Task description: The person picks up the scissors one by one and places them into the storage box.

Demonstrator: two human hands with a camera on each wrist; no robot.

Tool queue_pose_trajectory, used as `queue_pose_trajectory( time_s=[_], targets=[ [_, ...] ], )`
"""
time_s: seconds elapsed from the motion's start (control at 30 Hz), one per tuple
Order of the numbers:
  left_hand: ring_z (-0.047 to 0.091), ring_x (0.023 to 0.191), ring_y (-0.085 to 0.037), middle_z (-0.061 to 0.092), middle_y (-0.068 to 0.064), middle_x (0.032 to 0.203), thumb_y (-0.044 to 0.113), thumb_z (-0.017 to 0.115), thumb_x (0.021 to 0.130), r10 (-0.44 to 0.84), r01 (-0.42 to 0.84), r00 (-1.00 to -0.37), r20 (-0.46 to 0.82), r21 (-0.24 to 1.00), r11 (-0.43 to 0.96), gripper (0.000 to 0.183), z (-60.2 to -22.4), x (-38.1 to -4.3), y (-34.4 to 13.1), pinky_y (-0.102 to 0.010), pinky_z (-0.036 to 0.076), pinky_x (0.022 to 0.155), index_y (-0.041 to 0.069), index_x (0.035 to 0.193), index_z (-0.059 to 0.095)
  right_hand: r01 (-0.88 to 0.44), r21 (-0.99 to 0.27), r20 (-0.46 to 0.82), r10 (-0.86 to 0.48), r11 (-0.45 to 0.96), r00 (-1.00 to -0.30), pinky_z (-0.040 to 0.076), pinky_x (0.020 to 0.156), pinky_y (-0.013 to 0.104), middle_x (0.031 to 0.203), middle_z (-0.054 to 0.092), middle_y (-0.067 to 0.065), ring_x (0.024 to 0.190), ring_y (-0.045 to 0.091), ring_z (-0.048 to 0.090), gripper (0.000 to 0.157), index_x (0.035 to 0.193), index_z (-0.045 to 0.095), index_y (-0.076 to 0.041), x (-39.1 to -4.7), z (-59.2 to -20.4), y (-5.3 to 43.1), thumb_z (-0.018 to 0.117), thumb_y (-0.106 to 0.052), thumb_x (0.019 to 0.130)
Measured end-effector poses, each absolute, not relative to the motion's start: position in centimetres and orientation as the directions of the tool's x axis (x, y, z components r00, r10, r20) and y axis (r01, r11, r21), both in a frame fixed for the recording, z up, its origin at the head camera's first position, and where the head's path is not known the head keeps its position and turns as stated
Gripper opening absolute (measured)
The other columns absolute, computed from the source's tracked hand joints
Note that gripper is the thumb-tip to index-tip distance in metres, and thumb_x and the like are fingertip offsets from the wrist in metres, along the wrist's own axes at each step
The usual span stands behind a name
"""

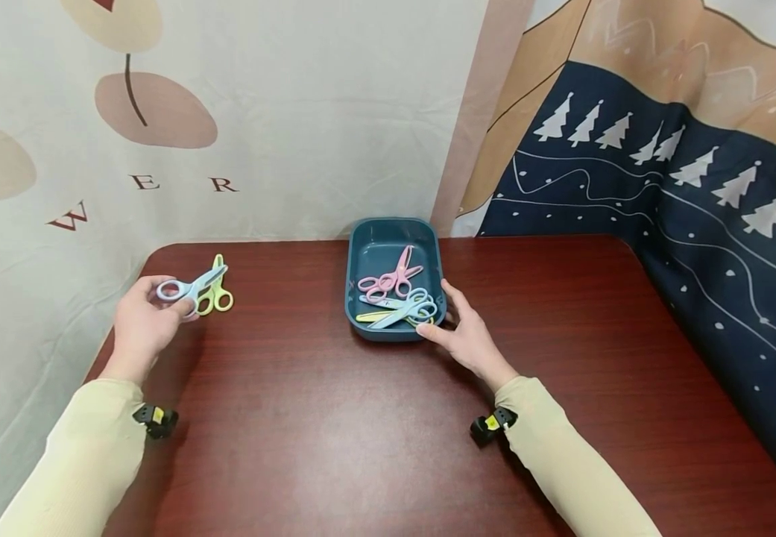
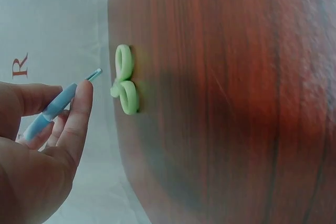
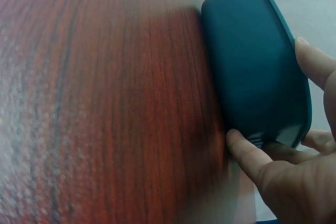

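Observation:
My left hand (image 1: 142,321) pinches a pair of light blue scissors (image 1: 193,289) by the handle end, blades pointing right and away from me. Just beyond them, green scissors (image 1: 216,291) lie on the table, partly overlapped in the head view; their two finger loops show in the left wrist view. My right hand (image 1: 466,335) grips the near right corner of a dark teal tray (image 1: 374,255), thumb on the rim and fingers against its side. Inside the tray are pink scissors (image 1: 397,277), light blue scissors (image 1: 396,318) and, partly hidden beneath, a yellow pair (image 1: 373,317).
The dark red wooden table (image 1: 294,418) ends at a pale printed cloth (image 1: 307,119) hanging behind it. A navy cloth (image 1: 589,171) with white trees hangs at the right. Dark wrist devices (image 1: 156,421) sit on both sleeves.

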State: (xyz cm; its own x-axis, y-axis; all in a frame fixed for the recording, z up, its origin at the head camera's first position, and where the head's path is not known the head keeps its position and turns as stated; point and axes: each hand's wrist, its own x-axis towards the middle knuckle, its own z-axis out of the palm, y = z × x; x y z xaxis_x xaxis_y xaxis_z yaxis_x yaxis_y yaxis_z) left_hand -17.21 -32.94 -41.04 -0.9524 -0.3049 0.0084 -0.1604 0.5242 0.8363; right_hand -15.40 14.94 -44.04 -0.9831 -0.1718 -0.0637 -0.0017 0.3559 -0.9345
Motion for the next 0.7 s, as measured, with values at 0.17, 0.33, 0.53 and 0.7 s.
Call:
queue_pose_trajectory(
  time_s=[0.17, 0.33, 0.53, 0.7],
  targets=[
    [0.058, 0.073, 0.008, 0.057, 0.002, 0.101, 0.001, 0.069, 0.093, -0.288, -0.120, -0.957, 0.047, 0.837, 0.534, 0.048, -40.7, -17.4, -32.2, -0.019, 0.059, 0.066, -0.004, 0.136, 0.049, 0.004, -0.934, -0.070, -0.173, 0.358, -0.982, 0.047, 0.109, 0.051, 0.162, 0.038, 0.015, 0.140, 0.038, 0.050, 0.095, 0.165, 0.022, -0.016, -15.4, -44.0, 14.9, 0.081, -0.022, 0.092],
    [0.061, 0.073, 0.009, 0.057, 0.001, 0.102, -0.003, 0.069, 0.093, -0.262, -0.084, -0.963, 0.058, 0.863, 0.498, 0.049, -40.3, -17.5, -31.1, -0.022, 0.061, 0.067, -0.004, 0.137, 0.048, 0.012, -0.932, -0.079, -0.170, 0.362, -0.982, 0.049, 0.108, 0.051, 0.162, 0.038, 0.014, 0.141, 0.037, 0.049, 0.095, 0.166, 0.022, -0.017, -15.4, -43.9, 14.9, 0.081, -0.023, 0.092],
    [0.064, 0.075, 0.008, 0.059, 0.008, 0.097, -0.007, 0.069, 0.092, -0.243, -0.038, -0.967, 0.075, 0.901, 0.431, 0.037, -40.0, -17.7, -30.1, -0.022, 0.061, 0.068, 0.010, 0.122, 0.056, 0.020, -0.928, -0.089, -0.169, 0.371, -0.982, 0.049, 0.107, 0.051, 0.162, 0.037, 0.015, 0.141, 0.038, 0.049, 0.095, 0.166, 0.021, -0.018, -15.3, -43.8, 15.0, 0.081, -0.025, 0.092],
    [0.064, 0.077, 0.007, 0.060, 0.009, 0.098, -0.008, 0.069, 0.092, -0.229, -0.024, -0.971, 0.073, 0.920, 0.392, 0.041, -40.0, -18.0, -29.4, -0.020, 0.060, 0.067, 0.022, 0.118, 0.057, 0.011, -0.930, -0.080, -0.172, 0.366, -0.982, 0.048, 0.108, 0.051, 0.162, 0.038, 0.015, 0.141, 0.038, 0.049, 0.095, 0.166, 0.022, -0.017, -15.4, -43.9, 15.0, 0.081, -0.024, 0.092]
  ],
)
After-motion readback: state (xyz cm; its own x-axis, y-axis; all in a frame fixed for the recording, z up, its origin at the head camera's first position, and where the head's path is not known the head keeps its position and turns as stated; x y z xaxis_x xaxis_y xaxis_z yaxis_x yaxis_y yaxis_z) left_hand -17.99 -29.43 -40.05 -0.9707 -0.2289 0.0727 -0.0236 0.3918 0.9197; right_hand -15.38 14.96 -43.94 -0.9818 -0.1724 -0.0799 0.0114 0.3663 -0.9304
